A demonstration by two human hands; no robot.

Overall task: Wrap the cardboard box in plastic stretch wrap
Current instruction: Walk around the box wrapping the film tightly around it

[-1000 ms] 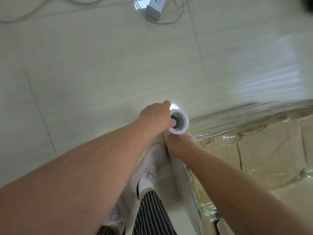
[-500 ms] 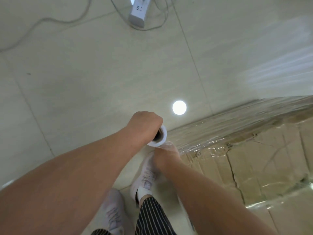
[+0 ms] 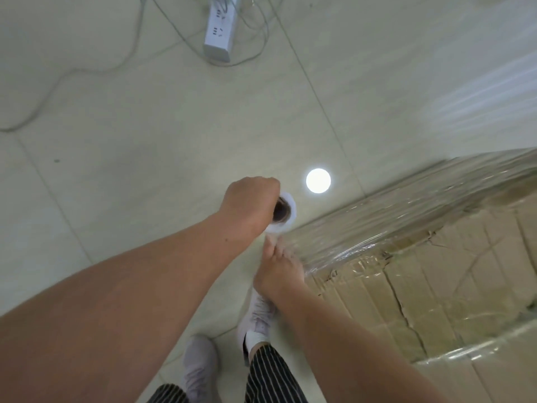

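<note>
The brown cardboard box [image 3: 436, 286] is partly wrapped; our left hand [image 3: 250, 205] is gripping the white stretch-wrap roll [image 3: 291, 219], our right hand's [image 3: 279, 274] grip we cannot tell. We are likely needing a taut pull next.

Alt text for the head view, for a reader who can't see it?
The left hand grips the top end of a stretch-wrap roll, right hand touches it just below, beside a cardboard box partly covered in film. A power strip and cables lie on the tiled floor.
</note>
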